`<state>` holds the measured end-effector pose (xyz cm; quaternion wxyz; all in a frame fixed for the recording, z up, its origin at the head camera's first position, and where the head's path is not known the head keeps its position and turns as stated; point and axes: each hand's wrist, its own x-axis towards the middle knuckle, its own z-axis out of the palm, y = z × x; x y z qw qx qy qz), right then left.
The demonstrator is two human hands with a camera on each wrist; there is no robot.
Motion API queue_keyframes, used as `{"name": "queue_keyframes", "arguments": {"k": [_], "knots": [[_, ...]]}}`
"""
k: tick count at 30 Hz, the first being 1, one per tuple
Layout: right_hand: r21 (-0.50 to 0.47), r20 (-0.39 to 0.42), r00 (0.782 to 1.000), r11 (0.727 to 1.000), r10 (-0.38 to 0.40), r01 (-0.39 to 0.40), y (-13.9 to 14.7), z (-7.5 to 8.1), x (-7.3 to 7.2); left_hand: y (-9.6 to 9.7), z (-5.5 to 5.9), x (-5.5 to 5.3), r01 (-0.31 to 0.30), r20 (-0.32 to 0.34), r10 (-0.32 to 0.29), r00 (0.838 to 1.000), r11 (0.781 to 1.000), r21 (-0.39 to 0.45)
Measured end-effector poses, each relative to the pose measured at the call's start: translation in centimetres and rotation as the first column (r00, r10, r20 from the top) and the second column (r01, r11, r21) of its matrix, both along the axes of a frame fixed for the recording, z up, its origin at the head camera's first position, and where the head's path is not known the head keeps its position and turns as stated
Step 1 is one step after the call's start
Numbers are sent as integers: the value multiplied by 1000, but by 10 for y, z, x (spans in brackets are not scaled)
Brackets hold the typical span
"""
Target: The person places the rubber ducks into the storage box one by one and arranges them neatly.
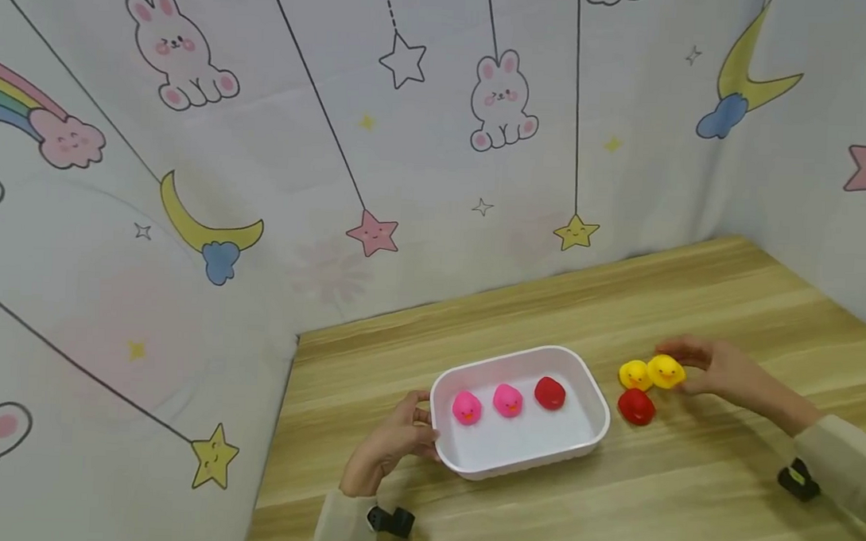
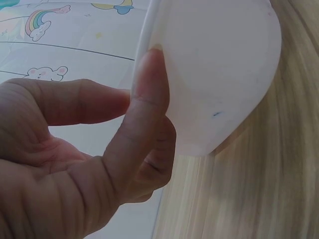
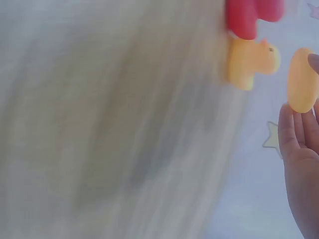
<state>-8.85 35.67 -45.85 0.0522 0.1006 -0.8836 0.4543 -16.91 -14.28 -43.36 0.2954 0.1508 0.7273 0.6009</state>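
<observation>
My left hand (image 1: 396, 436) pinches the left rim of a white plastic tray (image 1: 518, 462); in the left wrist view, the thumb and a finger (image 2: 149, 74) meet at its edge. Inside the tray sit two pink rubber ducks (image 1: 467, 408) and a red rubber duck (image 1: 550, 393). To the right of it, my right hand (image 1: 716, 372) holds a yellow rubber duck (image 1: 666, 372) between thumb and fingers. The right wrist view shows this held duck (image 3: 301, 82) raised off the table. Close beside it stand another yellow duck (image 1: 635, 375) and a red duck (image 1: 637, 406).
The wooden table (image 1: 683, 494) meets a white cloth backdrop (image 1: 436, 175) printed with rabbits, stars and moons, at the back and sides. A small black device (image 1: 392, 521) is on the left wrist, and another black device (image 1: 799, 480) is on the right wrist.
</observation>
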Motion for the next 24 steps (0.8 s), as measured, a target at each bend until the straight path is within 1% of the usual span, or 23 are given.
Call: {"name": "queue_keyframes", "arguments": {"k": [3, 7, 14, 19, 24], "knots": [[-43, -6, 1000, 999, 9, -10, -4, 6, -5, -2, 1, 0, -1, -1, 1, 1000, 1000, -1], [-62, -38, 999, 998, 27, -30, -12, 17, -12, -2, 1, 1, -1, 3, 1, 1000, 1000, 3], [-90, -99, 990, 990, 98, -107, -26, 38, -31, -2, 2, 1, -2, 9, 2, 1000, 1000, 0], [-91, -89, 987, 986, 133, -141, -41, 55, -46, -2, 1, 1, -6, 6, 6, 1000, 1000, 0], [-112, -81, 983, 979, 163, -172, -56, 62, -56, -4, 0, -1, -5, 5, 5, 1000, 1000, -4]]}}
